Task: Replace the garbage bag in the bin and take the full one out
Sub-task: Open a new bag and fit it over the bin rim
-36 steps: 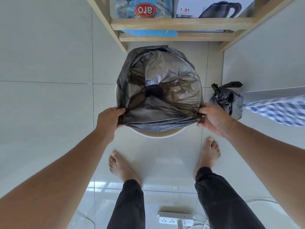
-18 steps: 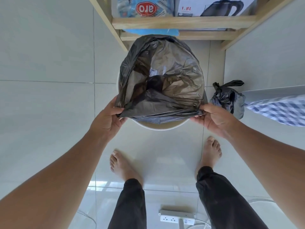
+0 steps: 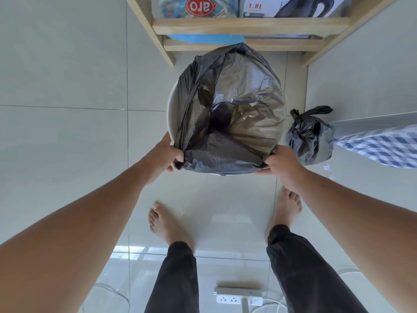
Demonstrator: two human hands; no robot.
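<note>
**Both hands stretching the new liner over the near rim**

Both hands are clamped on the mouth of the thin, crinkled black plastic garbage bag [image 3: 228,105]: my left hand [image 3: 168,158] has its fingers curled round the bag's near-left corner, my right hand [image 3: 281,163] pinches the near-right corner, and the hem runs taut between them.

The bag sits opened out inside the round white plastic bin [image 3: 169,109], which stands on the pale tiled floor [image 3: 67,132] just in front of the light wooden shelf unit [image 3: 248,26]. On the left the bin's white rim shows bare, so I judge the hem is not folded over all round yet.

To do this well, I should pull outward and down evenly, rolling the hem over the near lip, then work round the sides; the film looks thin, so a hard tug could tear it.

It is semi-translucent, brownish where light passes through, and billowed rather than pressed to the walls.

The knotted, full black garbage bag [image 3: 310,138] stands on the floor just right of the bin, not yet taken out.
</note>
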